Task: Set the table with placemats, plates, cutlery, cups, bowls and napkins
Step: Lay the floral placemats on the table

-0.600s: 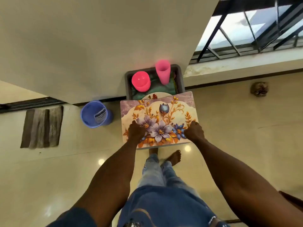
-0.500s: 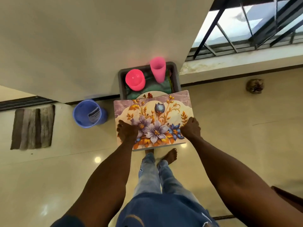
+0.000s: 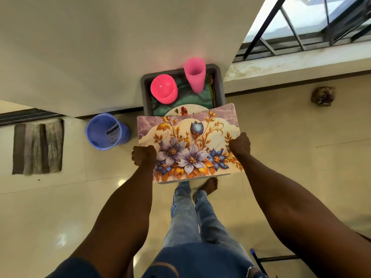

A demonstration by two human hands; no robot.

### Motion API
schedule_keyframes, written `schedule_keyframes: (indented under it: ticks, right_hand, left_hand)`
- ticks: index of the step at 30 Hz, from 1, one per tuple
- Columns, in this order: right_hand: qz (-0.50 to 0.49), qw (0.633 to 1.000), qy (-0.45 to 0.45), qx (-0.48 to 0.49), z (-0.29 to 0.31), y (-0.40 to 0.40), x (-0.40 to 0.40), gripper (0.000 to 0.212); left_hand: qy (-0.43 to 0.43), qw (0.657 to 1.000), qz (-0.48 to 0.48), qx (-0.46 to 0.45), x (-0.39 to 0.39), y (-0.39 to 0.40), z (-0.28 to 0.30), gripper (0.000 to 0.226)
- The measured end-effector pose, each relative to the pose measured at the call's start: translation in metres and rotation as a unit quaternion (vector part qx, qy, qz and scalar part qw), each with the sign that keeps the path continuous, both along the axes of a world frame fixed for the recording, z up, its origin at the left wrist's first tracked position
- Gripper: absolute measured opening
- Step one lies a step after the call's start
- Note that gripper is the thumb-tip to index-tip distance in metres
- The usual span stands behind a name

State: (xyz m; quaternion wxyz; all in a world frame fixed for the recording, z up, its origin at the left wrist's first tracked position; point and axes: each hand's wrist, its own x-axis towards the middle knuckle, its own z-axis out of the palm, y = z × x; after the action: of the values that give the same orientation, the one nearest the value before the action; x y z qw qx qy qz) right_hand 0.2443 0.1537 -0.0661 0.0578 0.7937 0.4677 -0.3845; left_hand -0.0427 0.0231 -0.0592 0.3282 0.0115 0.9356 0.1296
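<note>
A flower-printed placemat stack [image 3: 190, 137] is held flat in front of me, above the floor. My left hand [image 3: 143, 157] grips its left edge and my right hand [image 3: 240, 144] grips its right edge. Beyond it a grey tub [image 3: 217, 77] holds a pink bowl [image 3: 163, 89], a tall pink cup [image 3: 194, 74], green cloth [image 3: 188, 97] and a floral plate [image 3: 185, 110] partly hidden by the placemats.
A blue bucket [image 3: 104, 131] stands on the tiled floor left of the tub. A striped floor mat [image 3: 38, 147] lies far left. A cream wall rises behind, with a barred window at the upper right. My legs and bare feet are below.
The placemats and both hands have stayed together, with the left hand now more at the mat's left edge. The view has shifted slightly as I move.
</note>
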Motion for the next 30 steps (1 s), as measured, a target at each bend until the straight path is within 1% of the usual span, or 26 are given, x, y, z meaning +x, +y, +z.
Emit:
schedule_keyframes:
  ticks: [4,5,9,11,13,15,17,19,20,22,23,25,27,29,30]
  right_hand:
    - [-0.017,0.999,0.021,0.025,0.010,0.000,-0.004,0.034]
    - [-0.024,0.999,0.029,0.026,0.014,0.000,-0.005,0.032]
    - [-0.028,0.997,0.062,0.036,0.037,-0.010,-0.005,0.029]
    - [-0.047,0.995,0.069,0.056,0.052,-0.019,-0.003,0.028]
    - [-0.077,0.991,0.074,0.078,0.068,-0.031,0.004,0.029]
    - [-0.110,0.986,0.088,0.095,0.087,-0.043,0.017,0.029]
    - [-0.147,0.977,0.110,0.110,0.104,-0.053,0.038,0.033]
    - [-0.183,0.968,0.127,0.119,0.120,-0.065,0.068,0.039]
    - [-0.206,0.961,0.138,0.122,0.128,-0.073,0.084,0.042]
    - [-0.263,0.939,0.177,0.129,0.142,-0.092,0.113,0.047]
    - [-0.296,0.925,0.194,0.135,0.150,-0.105,0.126,0.049]
    - [-0.357,0.898,0.211,0.149,0.165,-0.133,0.149,0.051]
    - [-0.402,0.875,0.214,0.162,0.175,-0.162,0.166,0.053]
    - [-0.450,0.850,0.205,0.181,0.180,-0.194,0.179,0.050]
    - [-0.473,0.837,0.196,0.191,0.182,-0.212,0.183,0.048]
  left_hand:
    - [0.022,0.999,-0.015,0.035,0.004,0.003,0.011,0.041]
    - [0.017,0.999,-0.015,0.048,0.007,0.003,0.015,0.040]
    - [0.035,0.996,-0.054,0.068,0.023,0.005,0.038,0.034]
    - [0.034,0.994,-0.066,0.080,0.032,0.004,0.051,0.032]
    - [0.033,0.993,-0.058,0.102,0.037,0.000,0.061,0.031]
    - [0.011,0.989,-0.055,0.137,0.036,-0.003,0.070,0.032]
    - [-0.057,0.982,-0.068,0.169,0.023,0.001,0.065,0.037]
    - [-0.130,0.967,-0.097,0.195,0.008,0.008,0.052,0.050]
    - [-0.164,0.958,-0.113,0.207,-0.002,0.014,0.038,0.052]
    - [-0.218,0.936,-0.170,0.219,-0.005,0.030,0.042,0.045]
    - [-0.228,0.924,-0.211,0.223,0.006,0.038,0.071,0.040]
    - [-0.241,0.897,-0.294,0.226,0.025,0.058,0.095,0.037]
    - [-0.253,0.869,-0.356,0.234,0.043,0.077,0.086,0.037]
    - [-0.244,0.845,-0.419,0.226,0.073,0.088,0.089,0.043]
    - [-0.258,0.836,-0.431,0.222,0.088,0.093,0.087,0.041]
